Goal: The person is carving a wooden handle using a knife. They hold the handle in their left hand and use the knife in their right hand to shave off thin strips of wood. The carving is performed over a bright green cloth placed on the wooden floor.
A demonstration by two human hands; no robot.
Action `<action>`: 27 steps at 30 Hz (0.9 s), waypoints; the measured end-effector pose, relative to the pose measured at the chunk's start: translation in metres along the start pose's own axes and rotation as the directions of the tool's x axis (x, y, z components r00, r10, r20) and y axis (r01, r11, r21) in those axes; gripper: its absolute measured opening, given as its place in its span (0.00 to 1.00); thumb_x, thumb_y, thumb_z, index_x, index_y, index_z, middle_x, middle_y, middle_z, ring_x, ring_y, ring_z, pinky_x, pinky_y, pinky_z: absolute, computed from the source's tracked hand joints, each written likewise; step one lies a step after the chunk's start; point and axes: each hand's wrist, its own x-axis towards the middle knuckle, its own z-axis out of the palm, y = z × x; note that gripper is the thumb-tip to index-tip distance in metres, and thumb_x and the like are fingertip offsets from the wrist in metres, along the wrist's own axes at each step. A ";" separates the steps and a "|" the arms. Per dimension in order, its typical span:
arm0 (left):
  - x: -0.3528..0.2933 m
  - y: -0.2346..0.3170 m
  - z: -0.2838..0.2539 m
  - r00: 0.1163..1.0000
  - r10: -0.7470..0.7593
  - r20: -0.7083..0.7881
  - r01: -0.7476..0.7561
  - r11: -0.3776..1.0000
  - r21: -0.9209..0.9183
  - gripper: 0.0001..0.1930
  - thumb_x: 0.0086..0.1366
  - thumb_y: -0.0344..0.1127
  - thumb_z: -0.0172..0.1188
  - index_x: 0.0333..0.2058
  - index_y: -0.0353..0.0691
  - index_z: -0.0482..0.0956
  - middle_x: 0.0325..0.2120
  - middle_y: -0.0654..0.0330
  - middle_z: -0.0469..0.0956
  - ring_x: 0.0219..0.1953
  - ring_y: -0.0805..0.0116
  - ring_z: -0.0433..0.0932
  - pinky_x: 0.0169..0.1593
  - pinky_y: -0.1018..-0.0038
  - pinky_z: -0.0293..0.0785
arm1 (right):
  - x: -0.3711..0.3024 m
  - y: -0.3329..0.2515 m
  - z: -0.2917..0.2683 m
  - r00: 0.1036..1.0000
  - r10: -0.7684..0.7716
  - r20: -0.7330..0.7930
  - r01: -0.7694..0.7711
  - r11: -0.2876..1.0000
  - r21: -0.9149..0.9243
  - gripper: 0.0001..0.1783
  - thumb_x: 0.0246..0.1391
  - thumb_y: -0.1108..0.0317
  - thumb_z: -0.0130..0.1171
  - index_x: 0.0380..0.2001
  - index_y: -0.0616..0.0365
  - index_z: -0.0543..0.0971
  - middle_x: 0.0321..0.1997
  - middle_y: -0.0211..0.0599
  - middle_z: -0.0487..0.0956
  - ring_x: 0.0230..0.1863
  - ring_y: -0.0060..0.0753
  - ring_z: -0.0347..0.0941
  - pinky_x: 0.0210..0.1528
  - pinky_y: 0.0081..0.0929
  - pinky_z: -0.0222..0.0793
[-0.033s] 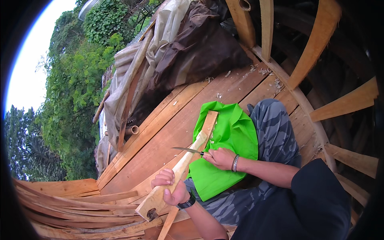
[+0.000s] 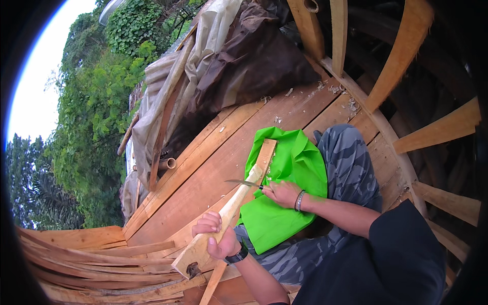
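My left hand (image 2: 219,237) is wrapped round a pale carved piece of wood (image 2: 236,202), near its broad end with a dark notch. The wood slants up and right across my lap. Closed on a knife (image 2: 245,183), my right hand (image 2: 282,194) keeps its thin curved blade across the narrow far part of the wood, seemingly against it. Beneath the far tip of the carved piece lies a flat wooden strip (image 2: 267,152), its lower part emerging below my left hand. A bright green cloth (image 2: 300,168) covers my lap under both.
Around me runs a plank floor (image 2: 198,180) strewn with curled wood shavings (image 2: 351,104). Curved wooden ribs (image 2: 401,56) rise at the right. Brown and grey tarpaulins (image 2: 254,61) drape at the back, near a bamboo pole end (image 2: 168,163). Bent wood strips (image 2: 101,264) lie at lower left.
My right hand and the knife have shifted a little farther away and to the right, toward the narrow end of the carved wood. My left hand has barely moved.
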 end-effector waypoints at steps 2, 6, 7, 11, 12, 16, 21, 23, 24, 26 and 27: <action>0.001 -0.008 0.009 1.000 0.007 0.009 -0.006 0.999 -0.036 0.11 0.52 0.41 0.49 0.24 0.41 0.60 0.16 0.64 0.57 0.19 0.74 0.57 0.27 0.75 0.55 | 0.004 0.012 -0.004 0.991 0.126 0.048 -0.127 0.992 0.012 0.27 0.64 0.48 0.37 0.33 0.60 0.77 0.27 0.56 0.78 0.30 0.60 0.76 0.36 0.53 0.71; 0.001 -0.009 -0.001 0.999 -0.019 -0.029 0.017 0.998 -0.065 0.11 0.53 0.41 0.49 0.24 0.41 0.60 0.16 0.64 0.57 0.19 0.74 0.57 0.28 0.75 0.55 | 0.001 0.015 -0.009 0.988 0.091 0.122 -0.093 0.996 0.010 0.27 0.64 0.50 0.36 0.34 0.62 0.77 0.28 0.57 0.78 0.31 0.61 0.75 0.37 0.53 0.71; 0.001 -0.008 -0.002 0.999 -0.017 -0.028 0.015 0.998 -0.059 0.11 0.53 0.41 0.49 0.24 0.41 0.60 0.16 0.64 0.57 0.19 0.74 0.57 0.28 0.75 0.55 | 0.000 0.015 -0.011 0.989 0.065 0.131 -0.066 0.998 0.006 0.27 0.64 0.50 0.36 0.34 0.63 0.77 0.28 0.58 0.77 0.32 0.61 0.75 0.38 0.54 0.70; 0.001 -0.009 0.004 1.000 -0.022 -0.011 0.022 0.998 -0.059 0.11 0.53 0.41 0.49 0.24 0.41 0.60 0.17 0.64 0.57 0.19 0.74 0.57 0.27 0.75 0.55 | 0.004 0.029 0.009 0.979 0.171 0.110 -0.178 0.982 0.057 0.29 0.65 0.49 0.36 0.30 0.65 0.76 0.26 0.59 0.77 0.30 0.60 0.75 0.36 0.53 0.70; 0.003 -0.010 0.005 1.000 -0.023 -0.009 0.022 0.998 -0.060 0.11 0.53 0.41 0.49 0.24 0.41 0.60 0.17 0.64 0.57 0.19 0.74 0.57 0.27 0.75 0.55 | 0.005 0.033 0.013 0.983 0.156 0.092 -0.165 0.982 0.089 0.30 0.65 0.49 0.36 0.29 0.66 0.76 0.26 0.58 0.77 0.30 0.60 0.75 0.35 0.53 0.70; -0.001 -0.003 0.000 1.000 -0.010 0.002 0.010 0.999 -0.035 0.11 0.53 0.41 0.49 0.24 0.41 0.60 0.17 0.64 0.57 0.19 0.74 0.57 0.27 0.75 0.55 | 0.016 0.027 0.001 0.809 0.415 0.417 -0.568 0.735 0.369 0.33 0.64 0.46 0.37 0.26 0.67 0.76 0.22 0.57 0.77 0.27 0.59 0.76 0.33 0.51 0.70; -0.001 -0.009 0.009 1.000 -0.022 -0.007 0.021 0.998 -0.063 0.11 0.53 0.40 0.50 0.24 0.41 0.60 0.18 0.64 0.57 0.20 0.74 0.57 0.28 0.75 0.55 | 0.002 0.031 0.009 0.947 0.284 0.148 -0.314 0.916 0.250 0.32 0.64 0.45 0.38 0.27 0.65 0.76 0.21 0.56 0.77 0.27 0.59 0.75 0.34 0.51 0.70; -0.002 -0.007 0.010 1.000 -0.009 -0.023 0.007 0.998 -0.064 0.11 0.53 0.40 0.50 0.24 0.41 0.60 0.18 0.64 0.57 0.20 0.74 0.57 0.28 0.75 0.55 | -0.008 0.019 0.021 0.995 0.104 -0.006 -0.104 0.994 0.037 0.30 0.64 0.46 0.37 0.31 0.64 0.76 0.23 0.55 0.77 0.28 0.58 0.75 0.35 0.52 0.70; -0.006 -0.005 0.004 0.999 -0.009 -0.044 0.007 0.999 -0.047 0.11 0.53 0.40 0.50 0.24 0.41 0.60 0.18 0.64 0.57 0.20 0.74 0.57 0.28 0.75 0.55 | -0.013 0.003 0.014 0.996 0.066 0.055 -0.068 0.997 0.040 0.29 0.64 0.47 0.37 0.33 0.64 0.76 0.24 0.55 0.77 0.28 0.58 0.76 0.36 0.52 0.70; -0.009 -0.004 -0.005 0.998 -0.014 -0.060 0.012 0.999 -0.031 0.11 0.53 0.41 0.50 0.24 0.41 0.60 0.18 0.64 0.57 0.20 0.74 0.57 0.28 0.75 0.55 | -0.026 -0.037 -0.018 0.986 -0.003 0.164 -0.005 0.999 0.046 0.28 0.64 0.47 0.36 0.36 0.63 0.75 0.26 0.55 0.78 0.30 0.58 0.76 0.37 0.52 0.70; -0.007 -0.005 0.000 0.999 -0.019 -0.051 0.017 0.999 -0.045 0.11 0.53 0.41 0.50 0.24 0.41 0.60 0.18 0.64 0.57 0.20 0.74 0.57 0.28 0.75 0.55 | -0.022 -0.023 -0.013 0.994 0.001 0.113 -0.001 1.000 0.000 0.28 0.64 0.47 0.36 0.36 0.63 0.75 0.26 0.55 0.78 0.30 0.58 0.76 0.37 0.52 0.71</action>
